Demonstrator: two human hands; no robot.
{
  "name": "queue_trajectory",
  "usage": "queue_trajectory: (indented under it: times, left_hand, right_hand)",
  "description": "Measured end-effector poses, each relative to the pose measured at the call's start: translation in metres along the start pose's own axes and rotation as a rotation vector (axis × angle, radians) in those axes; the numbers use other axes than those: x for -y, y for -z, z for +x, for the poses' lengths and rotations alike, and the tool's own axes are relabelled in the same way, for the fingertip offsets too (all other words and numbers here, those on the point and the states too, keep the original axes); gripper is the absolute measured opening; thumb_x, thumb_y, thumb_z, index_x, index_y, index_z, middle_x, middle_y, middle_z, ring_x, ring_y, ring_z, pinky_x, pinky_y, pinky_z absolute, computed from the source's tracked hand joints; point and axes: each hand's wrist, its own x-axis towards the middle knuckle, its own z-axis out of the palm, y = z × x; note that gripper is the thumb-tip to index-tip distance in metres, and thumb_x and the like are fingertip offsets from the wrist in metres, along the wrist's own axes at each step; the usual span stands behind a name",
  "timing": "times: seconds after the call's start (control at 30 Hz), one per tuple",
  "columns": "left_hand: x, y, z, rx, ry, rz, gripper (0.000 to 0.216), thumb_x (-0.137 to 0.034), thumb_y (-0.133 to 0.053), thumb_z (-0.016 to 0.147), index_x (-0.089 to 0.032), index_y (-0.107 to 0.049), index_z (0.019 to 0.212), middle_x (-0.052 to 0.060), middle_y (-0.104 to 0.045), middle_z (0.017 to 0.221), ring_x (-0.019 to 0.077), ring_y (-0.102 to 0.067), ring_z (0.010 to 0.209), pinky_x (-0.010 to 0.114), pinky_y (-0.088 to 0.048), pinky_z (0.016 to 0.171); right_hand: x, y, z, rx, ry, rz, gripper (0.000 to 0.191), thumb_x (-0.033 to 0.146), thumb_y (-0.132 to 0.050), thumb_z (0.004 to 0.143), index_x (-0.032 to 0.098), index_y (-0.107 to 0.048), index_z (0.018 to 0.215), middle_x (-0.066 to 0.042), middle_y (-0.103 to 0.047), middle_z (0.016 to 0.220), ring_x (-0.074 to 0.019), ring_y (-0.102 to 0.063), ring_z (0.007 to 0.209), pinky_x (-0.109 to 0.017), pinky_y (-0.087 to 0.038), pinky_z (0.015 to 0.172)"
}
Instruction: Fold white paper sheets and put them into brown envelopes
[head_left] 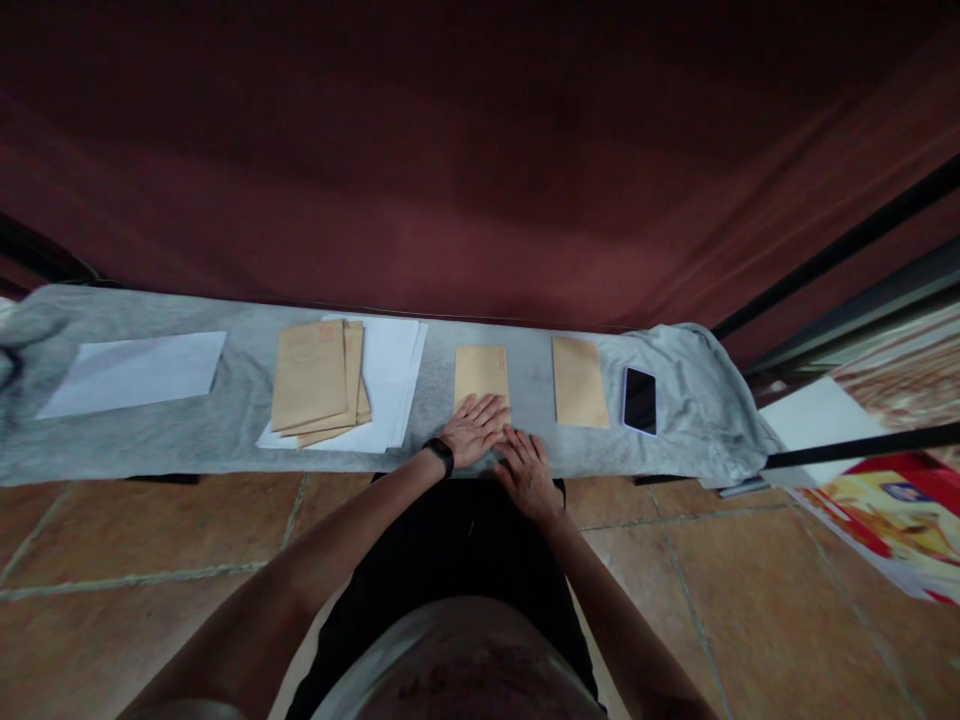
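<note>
brown envelope (480, 368) lies flat on the grey-clothed bench (525, 380), around mid-length, its near end toward the front edge. left hand (475, 428) is palm down over that near end, fingers spread, clasping nothing. right hand (526, 472) is just beside it at the near right corner, over the front edge, fingers loosely extended; no pinch visible, and can't tell if the fingertips touch paper or only cloth.

handling, my read: light, thin, bends easily, creases if pushed. should slide without much effort, though the cloth may drag a bit. contents, if any, can't be seen. best hold: pinch a long side or the far corners, which are uncovered; near end is under the left hand. soft cloth gives little backing, so pressing may leave wrinkles.

around it: toward the left end, a stack of brown envelopes (310, 380) overlaps white sheets (394, 385); a separate white sheet (150, 368) is nearer the left end. toward the right end, another envelope (580, 382), then a phone (640, 402) just beside it.

in the way: red panel (450, 240) along the back edge limits reach; dark rail (847, 250) beyond the right end; the person's legs at the front edge.
</note>
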Motion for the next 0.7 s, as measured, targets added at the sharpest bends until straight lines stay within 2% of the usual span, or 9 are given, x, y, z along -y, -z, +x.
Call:
queue_trajectory:
  times: [0.17,0.33,0.7]
  left_hand:
    - [-0.001,0.004,-0.022,0.022,-0.142,0.003,0.066,-0.057,-0.028,0.101,-0.02,-0.029,0.156,0.007,-0.026,0.164,0.0215,-0.017,0.153,0.043,-0.006,0.125]
    - [-0.005,0.006,-0.038,0.048,-0.162,0.007,0.075,-0.061,-0.03,0.099,-0.014,-0.021,0.157,0.013,-0.024,0.164,0.0221,-0.016,0.153,0.041,-0.008,0.125]
    - [-0.002,0.008,-0.063,0.082,-0.154,0.03,0.077,-0.056,-0.038,0.098,-0.01,-0.018,0.157,0.016,-0.02,0.164,0.0232,-0.012,0.153,0.04,-0.012,0.125]
  right_hand:
    - [-0.002,-0.001,-0.002,-0.003,-0.019,0.031,0.055,0.046,-0.035,0.104,0.013,-0.041,0.148,-0.014,-0.046,0.153,-0.0269,-0.035,0.146,-0.05,-0.024,0.12]
    - [-0.005,-0.007,-0.003,0.013,-0.005,-0.011,0.055,0.041,-0.031,0.106,0.017,-0.032,0.155,-0.01,-0.04,0.157,-0.0251,-0.034,0.147,-0.049,-0.023,0.12]
    - [0.004,-0.009,-0.002,-0.007,-0.074,-0.103,0.053,0.036,-0.03,0.106,0.013,-0.036,0.153,-0.01,-0.038,0.158,-0.026,-0.035,0.146,-0.048,-0.022,0.121]
